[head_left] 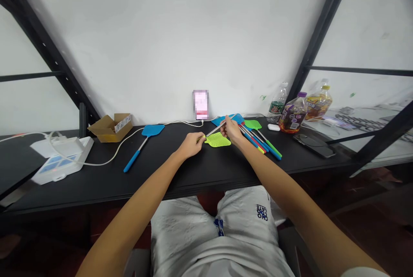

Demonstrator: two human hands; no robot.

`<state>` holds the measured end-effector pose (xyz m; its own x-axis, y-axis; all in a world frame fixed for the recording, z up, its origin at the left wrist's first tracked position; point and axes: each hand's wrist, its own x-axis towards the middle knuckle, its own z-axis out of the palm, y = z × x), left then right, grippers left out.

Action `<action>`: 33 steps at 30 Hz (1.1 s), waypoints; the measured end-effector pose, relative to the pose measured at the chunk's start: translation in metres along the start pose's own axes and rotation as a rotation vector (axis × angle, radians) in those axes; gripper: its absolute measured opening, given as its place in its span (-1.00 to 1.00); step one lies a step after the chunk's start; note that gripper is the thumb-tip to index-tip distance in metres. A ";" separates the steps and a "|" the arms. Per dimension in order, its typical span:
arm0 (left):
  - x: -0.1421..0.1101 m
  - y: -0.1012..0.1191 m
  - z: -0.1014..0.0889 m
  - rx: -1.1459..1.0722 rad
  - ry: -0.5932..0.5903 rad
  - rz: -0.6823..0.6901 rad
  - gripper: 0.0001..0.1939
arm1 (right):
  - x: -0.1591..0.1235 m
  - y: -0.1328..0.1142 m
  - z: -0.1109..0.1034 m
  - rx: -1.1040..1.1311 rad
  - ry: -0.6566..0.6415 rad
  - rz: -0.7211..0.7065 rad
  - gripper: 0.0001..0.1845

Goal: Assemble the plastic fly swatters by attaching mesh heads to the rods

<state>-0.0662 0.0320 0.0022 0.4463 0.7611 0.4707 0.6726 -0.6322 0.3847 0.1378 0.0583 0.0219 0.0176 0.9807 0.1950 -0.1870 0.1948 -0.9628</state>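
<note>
My left hand (193, 143) is closed in a pinch at the neck of a yellow-green fly swatter head (218, 140), which lies low over the black table. A thin metal rod (214, 130) slants up and right from those fingertips into my right hand (231, 130), whose fingers are wrapped round it. Whether rod and swatter head are joined is hidden by my left fingers. Just right of my right hand lie several fly swatters (258, 141) with blue, red, yellow and green handles. A blue swatter (153, 130) rests apart on the left.
A phone (201, 105) with a charging cable leans on the wall. To the left stand an open cardboard box (112, 128) and a white power strip (63, 163). Bottles (293, 113), a white earphone case (274, 127) and a dark phone (314, 145) occupy the right side.
</note>
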 end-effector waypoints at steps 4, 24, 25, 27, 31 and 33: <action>0.000 0.002 -0.001 0.006 -0.004 -0.017 -0.75 | 0.002 0.003 0.001 0.023 -0.027 0.000 -0.47; -0.001 -0.002 0.002 0.016 0.034 -0.043 -0.76 | 0.010 0.011 -0.004 0.039 -0.166 -0.015 -0.67; -0.001 -0.002 0.002 0.015 0.040 -0.044 -0.76 | 0.010 0.011 -0.004 0.040 -0.168 -0.012 -0.68; -0.001 -0.003 0.003 0.012 0.051 -0.050 -0.76 | 0.010 0.011 -0.004 0.041 -0.167 -0.007 -0.70; -0.001 -0.004 0.004 0.011 0.070 -0.060 -0.78 | 0.011 0.011 -0.004 0.049 -0.173 -0.004 -0.75; 0.000 -0.004 0.005 0.015 0.082 -0.060 -0.79 | 0.010 0.010 -0.004 0.048 -0.177 -0.002 -0.77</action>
<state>-0.0662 0.0352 -0.0039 0.3554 0.7830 0.5105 0.7060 -0.5828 0.4023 0.1404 0.0705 0.0134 -0.1544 0.9607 0.2308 -0.2343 0.1913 -0.9532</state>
